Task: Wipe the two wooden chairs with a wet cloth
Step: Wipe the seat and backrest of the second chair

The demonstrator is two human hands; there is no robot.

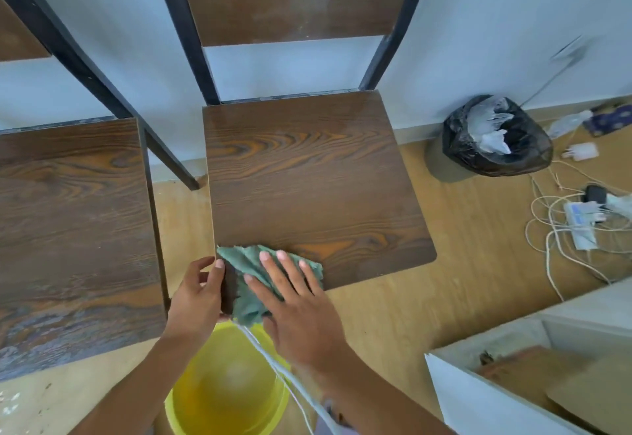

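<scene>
Two dark wooden chairs with black metal frames stand side by side against a pale wall. The right chair's seat (pixel 307 178) is in the middle of the view and the left chair's seat (pixel 71 222) looks streaked and damp near its front. A green cloth (pixel 254 265) lies on the front left corner of the right seat. My right hand (pixel 294 301) presses flat on the cloth with fingers spread. My left hand (pixel 200 292) holds the left front edge of that seat beside the cloth.
A yellow bucket (pixel 225 390) stands on the floor below my hands. A bin lined with a black bag (pixel 496 137) sits by the wall at right. Tangled white cables and a power strip (pixel 578 222) lie on the floor. A white open box (pixel 513 383) is at lower right.
</scene>
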